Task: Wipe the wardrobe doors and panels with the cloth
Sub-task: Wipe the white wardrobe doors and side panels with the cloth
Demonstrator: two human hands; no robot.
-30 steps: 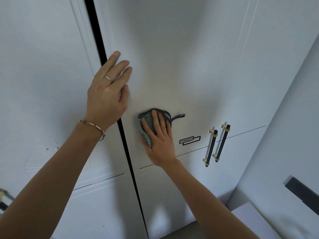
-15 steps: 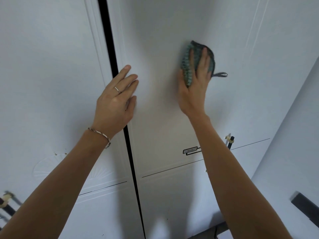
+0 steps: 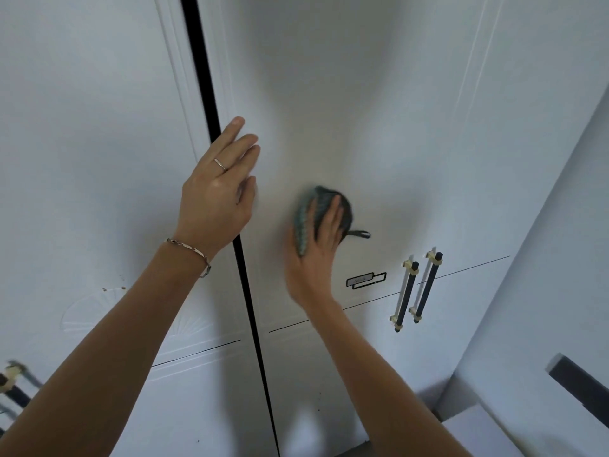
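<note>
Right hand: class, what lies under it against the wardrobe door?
Under the right hand is a blue-grey cloth, pressed flat against the white door; its loop sticks out. The door surface beneath the cloth is covered.

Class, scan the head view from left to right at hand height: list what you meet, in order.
Left hand → dark gap between doors → right hand pressing the cloth → label → pair of door handles.

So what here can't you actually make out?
Head view only:
- Right hand and cloth: motion-blurred; most of the cloth lies under the fingers.
- Small label on the door: print too small to read.
- Handles at the left edge: blurred and cut off by the frame.
- Wardrobe top: outside the frame.
</note>
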